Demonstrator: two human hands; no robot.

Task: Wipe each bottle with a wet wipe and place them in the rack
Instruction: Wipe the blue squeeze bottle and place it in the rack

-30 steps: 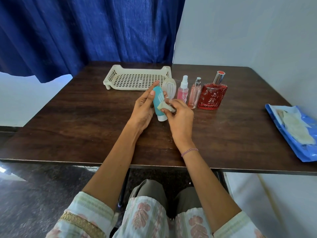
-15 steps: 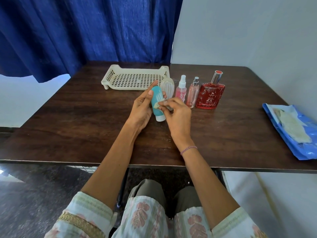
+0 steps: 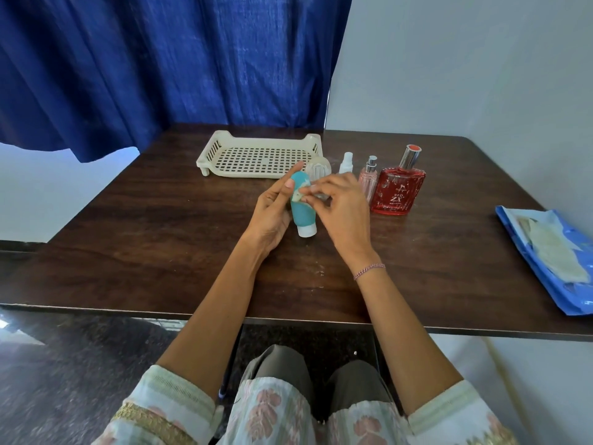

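I judge myself to be on the first bottle: the cream slotted plastic rack [image 3: 260, 159] by the far edge of the dark wooden table [image 3: 160, 236] holds none yet. Mid-table, my left hand [image 3: 272, 213] braces the teal soft tube with a white cap [image 3: 303, 207], fingers straight. My right hand [image 3: 345, 207] pinches the small folded wet wipe [image 3: 296, 196] against its upper part. The row of four other bottles [image 3: 369, 178] beside the rack waits.
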